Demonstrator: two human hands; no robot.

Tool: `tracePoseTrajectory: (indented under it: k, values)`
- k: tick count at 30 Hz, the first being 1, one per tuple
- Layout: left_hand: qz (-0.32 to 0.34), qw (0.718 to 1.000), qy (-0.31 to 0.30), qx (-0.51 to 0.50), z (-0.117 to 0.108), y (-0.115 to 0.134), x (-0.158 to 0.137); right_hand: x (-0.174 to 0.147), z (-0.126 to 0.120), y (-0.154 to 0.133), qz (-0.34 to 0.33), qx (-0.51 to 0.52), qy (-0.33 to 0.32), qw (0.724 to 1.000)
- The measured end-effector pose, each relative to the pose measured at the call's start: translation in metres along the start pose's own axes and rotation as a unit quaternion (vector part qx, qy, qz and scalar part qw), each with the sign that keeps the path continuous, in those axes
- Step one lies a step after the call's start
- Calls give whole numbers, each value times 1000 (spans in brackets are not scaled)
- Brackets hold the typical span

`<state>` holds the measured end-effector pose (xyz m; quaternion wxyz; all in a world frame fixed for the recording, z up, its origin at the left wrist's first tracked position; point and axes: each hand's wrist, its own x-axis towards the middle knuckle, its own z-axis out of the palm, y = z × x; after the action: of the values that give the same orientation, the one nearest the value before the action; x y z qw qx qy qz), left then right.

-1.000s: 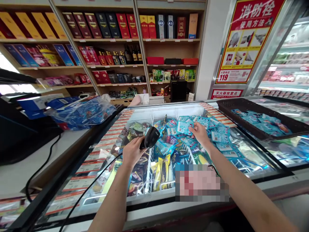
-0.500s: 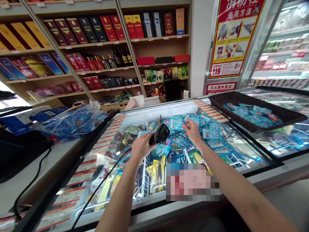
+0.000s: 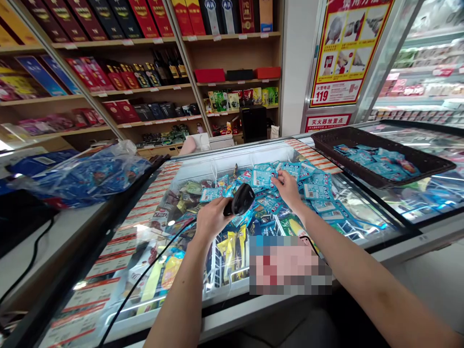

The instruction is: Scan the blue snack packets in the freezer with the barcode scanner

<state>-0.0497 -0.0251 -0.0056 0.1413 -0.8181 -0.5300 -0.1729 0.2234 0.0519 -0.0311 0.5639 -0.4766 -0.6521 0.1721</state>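
The black plastic handheld scanner (image 3: pixel 242 199) with a rounded head is held by its handle in the left grip (image 3: pixel 213 217), its head tilted up and sticking out to the right of that grip. Its thin black cable (image 3: pixel 152 264) runs down and leftward from the grip. The flat, rectangular light-blue printed packet (image 3: pixel 261 179) extends left from the right grip (image 3: pixel 288 188), pinched at its right edge, a pale printed panel showing.

We see smooth black plastic on the scanner (image 3: pixel 242 200), shiny film on the blue packet (image 3: pixel 261 178), glossy glass on the lid (image 3: pixel 384 204), matt dark plastic on the right-hand tray (image 3: pixel 431 166), and wooden (or wood-look) far shelves (image 3: pixel 230 36).
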Motion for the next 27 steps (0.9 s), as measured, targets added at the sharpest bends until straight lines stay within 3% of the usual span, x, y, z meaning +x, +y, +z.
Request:
tracePoseTrajectory:
  k: [27]
  values:
    - [-4,999,-46,2,-4,11,1,-2,0,-1,8,-10,-21,1000]
